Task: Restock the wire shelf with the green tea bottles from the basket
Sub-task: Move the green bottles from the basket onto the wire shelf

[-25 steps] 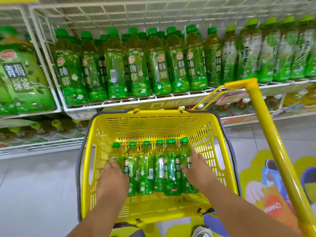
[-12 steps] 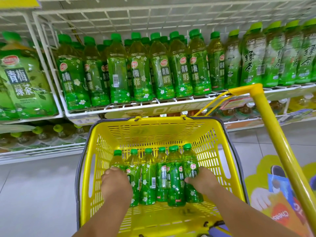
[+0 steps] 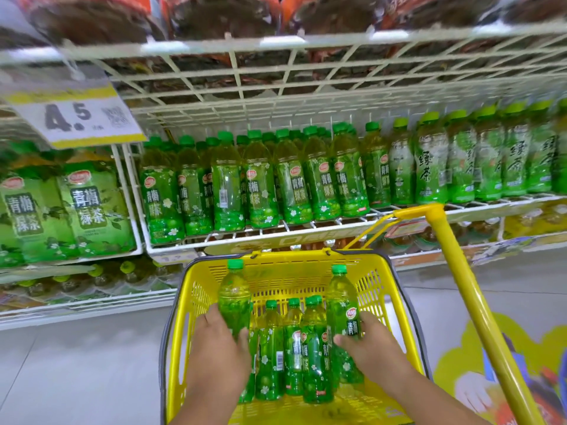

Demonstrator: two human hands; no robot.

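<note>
Bottles of green tea are split between two places: four or so lie side by side on the floor of the yellow basket (image 3: 184, 305), caps pointing away from the person, and two are being carried. The left hand (image 3: 214, 348) is wrapped round the lower body of one bottle (image 3: 234, 296), fingers curled over its front, with the cap up and tipped slightly away. The right hand (image 3: 368, 351) is closed on a second bottle (image 3: 342, 308) at the label, thumb across the front, and this one stands close to upright. Both are lifted clear of the ones lying in the basket.

The wire shelf (image 3: 306, 234) just beyond the basket rim carries a full-looking front row of the same plum green tea, so the open slots are probably behind or hard to judge from here. To the right of that row stand bottles (image 3: 429, 167) with a different label, and to the left, cartons (image 3: 89, 207); the new stock belongs only in the matching section.

To do the lift well, I would raise both bottles straight up until their bases pass the basket rim, then carry them forward with caps kept below the wire grid of the shelf above. Grips low on the body leave the tops free to swing, so steady wrists matter. Set each base flat on the wires, label forward, without knocking the front row.
</note>
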